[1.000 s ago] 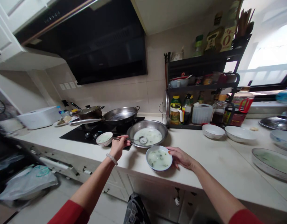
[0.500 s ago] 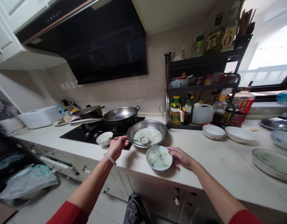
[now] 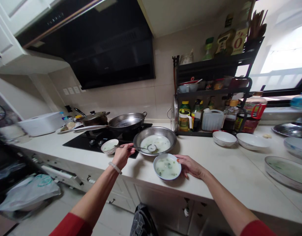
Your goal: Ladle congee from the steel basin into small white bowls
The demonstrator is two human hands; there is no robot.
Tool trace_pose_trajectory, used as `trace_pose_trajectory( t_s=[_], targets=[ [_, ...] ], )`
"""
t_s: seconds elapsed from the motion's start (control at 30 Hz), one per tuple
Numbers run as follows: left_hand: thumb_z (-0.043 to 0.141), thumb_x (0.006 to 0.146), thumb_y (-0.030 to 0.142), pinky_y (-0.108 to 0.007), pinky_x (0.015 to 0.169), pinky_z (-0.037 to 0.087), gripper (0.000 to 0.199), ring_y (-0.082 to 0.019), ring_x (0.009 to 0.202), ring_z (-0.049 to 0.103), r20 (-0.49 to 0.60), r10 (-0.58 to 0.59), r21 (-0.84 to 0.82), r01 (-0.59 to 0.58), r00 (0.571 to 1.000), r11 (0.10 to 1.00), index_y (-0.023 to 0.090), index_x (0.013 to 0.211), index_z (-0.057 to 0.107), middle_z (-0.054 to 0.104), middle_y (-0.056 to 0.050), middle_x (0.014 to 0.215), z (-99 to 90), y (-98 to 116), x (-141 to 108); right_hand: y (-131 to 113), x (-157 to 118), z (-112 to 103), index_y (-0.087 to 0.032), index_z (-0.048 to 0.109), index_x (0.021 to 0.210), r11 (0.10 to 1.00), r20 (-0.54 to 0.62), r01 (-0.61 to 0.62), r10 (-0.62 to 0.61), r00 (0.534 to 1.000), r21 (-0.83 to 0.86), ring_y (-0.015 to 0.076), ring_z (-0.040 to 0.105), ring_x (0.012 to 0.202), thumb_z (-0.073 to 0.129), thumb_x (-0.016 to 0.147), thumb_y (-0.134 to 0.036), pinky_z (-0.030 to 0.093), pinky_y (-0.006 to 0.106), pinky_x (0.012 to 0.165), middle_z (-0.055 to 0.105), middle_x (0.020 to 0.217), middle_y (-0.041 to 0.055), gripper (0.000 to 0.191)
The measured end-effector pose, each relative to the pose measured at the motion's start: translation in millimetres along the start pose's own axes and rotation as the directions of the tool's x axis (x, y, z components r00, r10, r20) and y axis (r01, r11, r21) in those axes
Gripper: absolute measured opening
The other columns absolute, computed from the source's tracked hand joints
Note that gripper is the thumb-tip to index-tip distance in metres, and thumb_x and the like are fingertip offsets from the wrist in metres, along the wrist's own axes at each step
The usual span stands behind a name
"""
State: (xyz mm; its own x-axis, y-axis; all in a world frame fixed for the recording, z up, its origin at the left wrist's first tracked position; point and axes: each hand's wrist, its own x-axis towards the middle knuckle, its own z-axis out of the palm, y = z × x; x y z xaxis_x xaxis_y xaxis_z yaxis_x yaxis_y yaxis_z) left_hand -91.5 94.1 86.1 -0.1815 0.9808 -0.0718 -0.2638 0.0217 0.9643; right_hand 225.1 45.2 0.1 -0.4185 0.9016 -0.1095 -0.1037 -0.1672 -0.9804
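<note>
My left hand is closed round the handle of a metal ladle. The ladle's round head lies in the pale soup of a wide steel basin, which stands by the hob's right edge. Green bits float in that soup. My right hand grips the right rim of a white bowl, thumb on top and the other fingers mostly hidden below. Similar soup with green pieces fills this bowl, held in front of the basin near the counter's front edge. Left of my left hand stands a small bowl of soup.
A long-handled wok and a lidded pot sit on the black hob. Two bowls stand before a rack of bottles. At far right is a large soup dish. An open drawer juts out at left.
Almost nothing differs. Both hands keep their hold on the ladle and the bowl, and the view has shifted very slightly.
</note>
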Motion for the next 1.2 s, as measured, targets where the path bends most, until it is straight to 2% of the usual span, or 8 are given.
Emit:
trace_pose_trajectory(
  t_s=[0.23,0.57,0.87,1.1,1.2],
  targets=[
    [0.057,0.077,0.009,-0.017,0.054,0.051,0.01,-0.009,0.053,0.061,-0.001,0.0,0.009,0.0,1.0,1.0,0.01,0.071,0.065,0.064,-0.004,0.056,-1.9,0.6,0.7,0.0,-0.2,0.2,-0.013,0.05,0.131,1.0,-0.011,0.002,-0.002,1.0,0.0,0.0126,0.061,0.041,0.06,0.077,-0.04,0.043,0.017,0.029,0.067,0.065,0.0026,0.061],
    [0.056,0.076,0.009,-0.015,0.052,0.049,0.01,-0.009,0.056,0.062,0.037,0.022,-0.009,-0.022,0.999,1.0,0.007,0.075,0.066,0.065,-0.006,0.061,0.1,19.6,-17.5,1.2,0.4,-0.6,-0.012,0.048,0.132,1.0,0.001,0.009,-0.009,1.0,0.015,0.0127,0.062,0.042,0.06,0.079,-0.038,0.043,0.016,0.029,0.067,0.066,0.0033,0.061],
    [0.06,0.07,0.012,-0.018,0.049,0.047,0.015,-0.011,0.056,0.061,0.156,0.056,-0.017,-0.054,0.986,0.998,0.005,0.08,0.068,0.067,-0.009,0.065,0.8,34.6,-49.7,5.0,2.0,-3.4,-0.013,0.049,0.131,1.0,-0.001,0.023,-0.023,1.0,0.005,0.0116,0.061,0.042,0.058,0.081,-0.037,0.043,0.016,0.03,0.068,0.069,0.003,0.056],
    [0.062,0.073,0.026,-0.021,0.052,0.047,0.029,-0.012,0.056,0.059,0.265,0.028,0.091,-0.053,0.964,0.994,0.005,0.093,0.064,0.066,-0.007,0.06,2.1,30.6,-75.4,5.3,2.4,-3.4,-0.013,0.05,0.13,1.0,-0.027,0.016,-0.016,0.999,0.0,0.0118,0.061,0.042,0.06,0.078,-0.038,0.043,0.017,0.03,0.068,0.07,0.0035,0.059],
    [0.06,0.078,0.032,-0.023,0.053,0.048,0.032,-0.013,0.059,0.06,0.36,0.032,0.179,-0.102,0.933,0.978,0.006,0.097,0.062,0.065,-0.006,0.062,-0.2,26.0,-86.1,5.2,2.5,-3.4,-0.013,0.05,0.131,1.0,-0.024,0.014,-0.014,1.0,0.001,0.012,0.062,0.043,0.059,0.079,-0.038,0.043,0.016,0.03,0.069,0.07,0.0039,0.058]
  ],
)
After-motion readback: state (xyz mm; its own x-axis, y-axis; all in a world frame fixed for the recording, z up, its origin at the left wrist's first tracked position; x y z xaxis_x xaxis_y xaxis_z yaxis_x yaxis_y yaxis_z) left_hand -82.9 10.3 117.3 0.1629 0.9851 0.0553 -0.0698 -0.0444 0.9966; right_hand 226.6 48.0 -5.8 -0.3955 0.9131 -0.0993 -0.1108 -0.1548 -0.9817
